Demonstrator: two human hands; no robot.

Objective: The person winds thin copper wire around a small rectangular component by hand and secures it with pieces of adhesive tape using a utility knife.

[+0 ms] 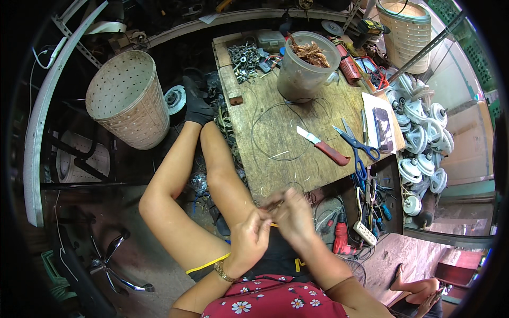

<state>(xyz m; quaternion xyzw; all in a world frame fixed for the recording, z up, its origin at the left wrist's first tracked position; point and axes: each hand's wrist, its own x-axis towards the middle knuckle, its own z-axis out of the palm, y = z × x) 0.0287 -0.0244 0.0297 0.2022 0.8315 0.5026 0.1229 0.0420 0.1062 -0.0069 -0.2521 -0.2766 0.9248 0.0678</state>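
My left hand (252, 236) is closed in a pinch over my lap, near the table's front edge. My right hand (295, 216) is curled beside it, its fingers touching or nearly touching the left fingertips and somewhat blurred. Whatever small thing lies between the fingers is too little and smeared to name. Just beyond the hands, a thin dark wire (303, 185) loops at the edge of the wooden table (244, 132). A knife with a red handle (331, 153) and blue-handled scissors (360, 153) lie farther off on the tabletop.
A clear plastic bucket (299, 79) holds copper-coloured scraps. Loose metal screws (244, 61) lie at the far left corner. A phone (383, 129) rests at right, beside stacked white round parts (416, 138). A red drill (342, 236) and perforated basket (130, 106) flank the table. Another person (421, 297) sits lower right.
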